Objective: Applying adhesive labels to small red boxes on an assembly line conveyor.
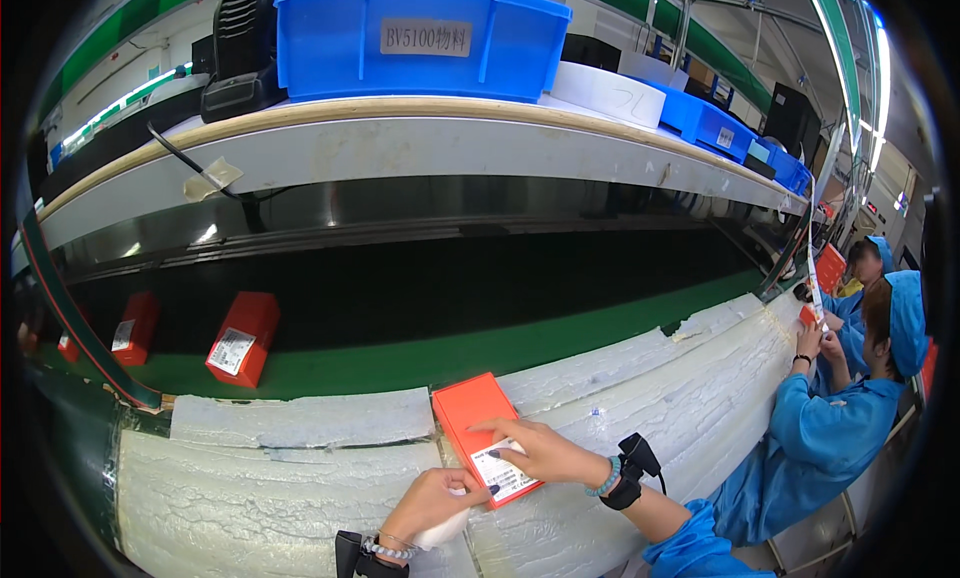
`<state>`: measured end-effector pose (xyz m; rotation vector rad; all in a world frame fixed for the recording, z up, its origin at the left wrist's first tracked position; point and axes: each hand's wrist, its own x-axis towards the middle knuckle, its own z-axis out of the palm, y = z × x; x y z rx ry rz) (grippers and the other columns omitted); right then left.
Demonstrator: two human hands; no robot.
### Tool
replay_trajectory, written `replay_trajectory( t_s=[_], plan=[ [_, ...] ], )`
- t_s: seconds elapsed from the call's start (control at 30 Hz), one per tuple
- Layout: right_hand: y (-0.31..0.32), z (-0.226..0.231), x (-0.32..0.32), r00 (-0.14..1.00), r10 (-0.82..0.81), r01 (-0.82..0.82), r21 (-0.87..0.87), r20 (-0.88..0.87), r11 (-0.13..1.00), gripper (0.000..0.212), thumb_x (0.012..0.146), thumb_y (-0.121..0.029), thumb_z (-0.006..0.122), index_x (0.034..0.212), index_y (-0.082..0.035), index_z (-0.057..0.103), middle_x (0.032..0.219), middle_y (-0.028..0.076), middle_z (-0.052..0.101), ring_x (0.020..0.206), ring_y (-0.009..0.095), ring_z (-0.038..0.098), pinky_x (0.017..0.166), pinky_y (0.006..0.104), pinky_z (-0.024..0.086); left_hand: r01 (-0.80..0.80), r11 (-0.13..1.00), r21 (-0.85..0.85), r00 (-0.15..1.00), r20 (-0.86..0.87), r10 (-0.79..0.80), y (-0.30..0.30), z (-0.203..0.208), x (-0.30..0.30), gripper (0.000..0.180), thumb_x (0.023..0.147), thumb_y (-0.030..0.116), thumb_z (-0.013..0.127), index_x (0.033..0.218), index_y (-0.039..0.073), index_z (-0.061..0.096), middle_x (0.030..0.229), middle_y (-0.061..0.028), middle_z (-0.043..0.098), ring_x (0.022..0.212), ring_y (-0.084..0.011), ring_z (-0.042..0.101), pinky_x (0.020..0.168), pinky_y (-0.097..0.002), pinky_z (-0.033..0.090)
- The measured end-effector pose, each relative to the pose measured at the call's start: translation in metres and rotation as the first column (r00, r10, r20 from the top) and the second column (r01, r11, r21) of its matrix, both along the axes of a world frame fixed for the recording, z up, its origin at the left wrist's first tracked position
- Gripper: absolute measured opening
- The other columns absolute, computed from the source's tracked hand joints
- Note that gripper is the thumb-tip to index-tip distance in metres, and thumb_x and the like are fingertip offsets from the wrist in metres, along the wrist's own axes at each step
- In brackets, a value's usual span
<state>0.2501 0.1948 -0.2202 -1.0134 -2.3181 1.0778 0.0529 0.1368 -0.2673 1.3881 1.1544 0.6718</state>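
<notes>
A flat orange-red box (468, 406) lies on the taped work surface in front of me, with a white printed label (497, 481) at its near end. My right hand (537, 452) rests over the label from the right, fingers stretched out across it and the box. At the box's near left edge is my left hand (432, 502), its fingers closed, thumb and fingertip by the label's edge. A soft white wad (444, 530), perhaps a cloth, is tucked under its palm and fingers.
Beyond the work surface runs a dark green conveyor belt (340, 348) carrying several orange-red boxes (245, 338) at the left. A shelf (400, 148) above holds a blue bin (420, 38). Co-workers in blue (840, 418) work at the right.
</notes>
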Motion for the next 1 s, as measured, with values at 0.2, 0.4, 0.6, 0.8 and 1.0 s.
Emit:
replay_trajectory(
  t_s=[0.2,0.4,0.6,0.8,1.0],
  plan=[
    [-0.036,-0.024,-0.019,0.917,-0.212,-0.076,0.669,0.338,0.739,0.048,0.078,-0.008,0.054,0.126,-0.011,0.051,0.097,0.011,0.052,0.095,0.026,0.052,0.084,0.041,0.042,-0.159,0.973,0.168,0.987,0.018,0.158,0.0,-0.012,0.002,0.022,0.086,0.016,0.06,0.072,-0.001,0.063,0.068,-0.003,0.062,0.067,-0.0065,0.053,0.066,-0.0217,0.043],
    [0.014,-0.035,-0.023,0.844,-0.496,0.073,0.873,0.203,0.482,0.044,0.081,-0.016,0.056,0.124,-0.01,0.051,0.102,0.011,0.052,0.103,0.026,0.048,0.09,0.0507,0.037,-0.578,0.573,0.581,0.663,-0.074,0.745,0.019,-0.023,-0.014,0.041,0.091,0.024,0.048,0.058,0.002,0.06,0.05,-0.0146,0.057,0.047,-0.0329,0.057,0.05,-0.0412,0.043],
    [0.038,-0.011,-0.031,0.755,-0.583,-0.048,0.912,0.3,0.407,0.037,0.083,-0.02,0.056,0.118,-0.008,0.054,0.108,0.01,0.052,0.108,0.027,0.047,0.095,0.0521,0.034,-0.473,0.514,0.716,0.544,-0.221,0.809,0.037,-0.051,-0.023,0.042,0.09,0.022,0.048,0.057,-0.002,0.058,0.056,-0.0191,0.058,0.051,-0.0369,0.055,0.054,-0.0457,0.043],
    [-0.012,-0.045,-0.049,0.98,-0.107,-0.04,0.699,0.165,0.714,0.034,0.082,-0.022,0.056,0.114,-0.01,0.058,0.12,0.007,0.051,0.118,0.027,0.043,0.101,0.0537,0.028,-0.442,0.342,0.829,0.446,-0.127,0.886,0.037,-0.059,-0.03,0.039,0.088,0.017,0.049,0.055,-0.003,0.056,0.061,-0.0209,0.058,0.066,-0.0392,0.056,0.062,-0.0478,0.043],
    [-0.01,-0.04,-0.005,0.95,-0.201,-0.041,0.732,0.24,0.68,0.028,0.078,-0.027,0.056,0.102,-0.012,0.061,0.126,0.006,0.051,0.12,0.028,0.044,0.1,0.0481,0.031,-0.321,0.404,0.857,0.561,-0.172,0.81,0.03,-0.057,-0.02,0.037,0.085,0.02,0.053,0.055,0.0,0.06,0.06,-0.0167,0.06,0.061,-0.0343,0.057,0.061,-0.0462,0.046]
  ],
)
